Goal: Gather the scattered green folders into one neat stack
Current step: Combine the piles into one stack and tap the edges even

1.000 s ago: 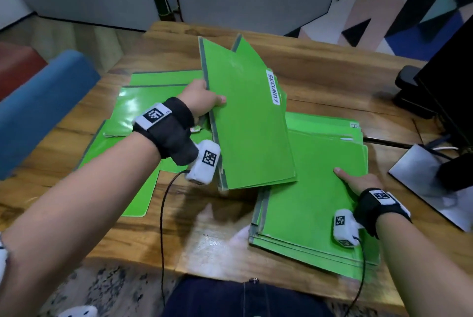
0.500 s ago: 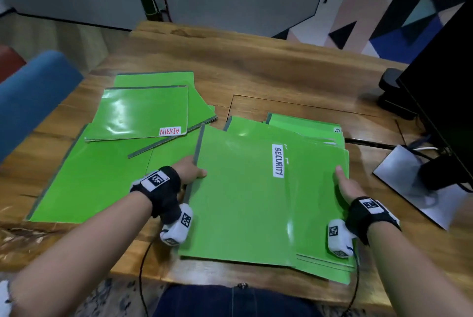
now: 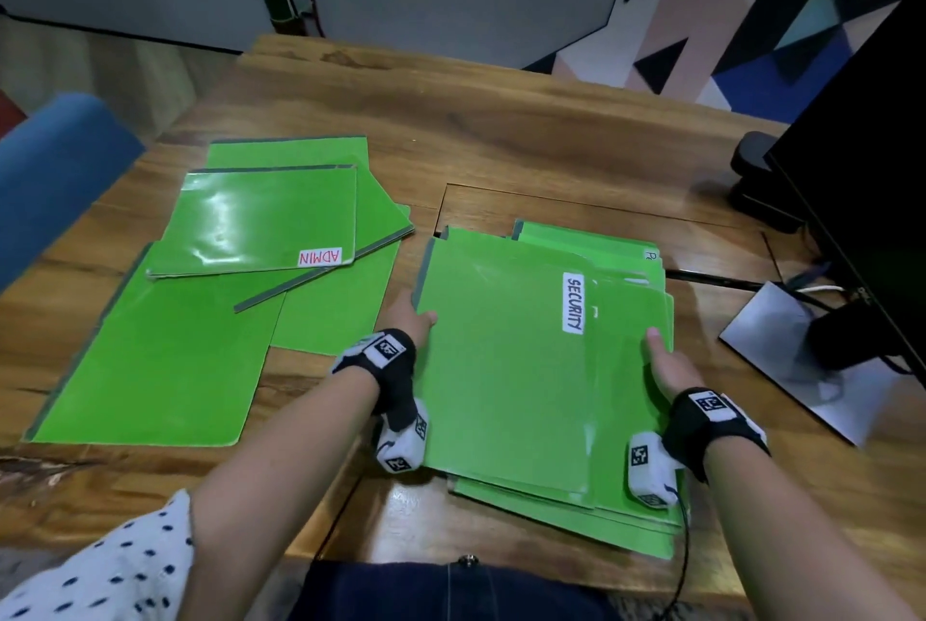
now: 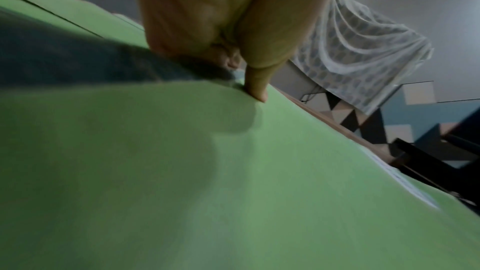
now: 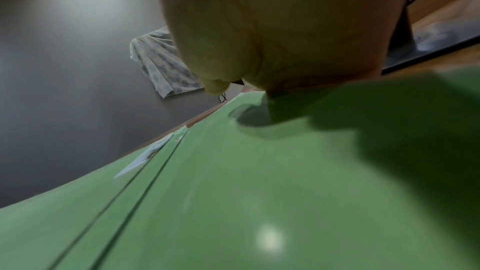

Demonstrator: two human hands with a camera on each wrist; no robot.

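Bare bench [image 3: 501,129] lies open along the far side, beyond both groups of folders. A narrow strip of wood runs between the scattered folders [image 3: 165,344] on the left and the stack [image 3: 506,385] on the right. To the right, the monitor [image 3: 872,199] and its flat base [image 3: 812,359] stand near the stack's right edge. A blue chair back [image 3: 55,169] borders the bench's left edge.

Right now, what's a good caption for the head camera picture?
Both hands square the SECURITY folder onto the stack.
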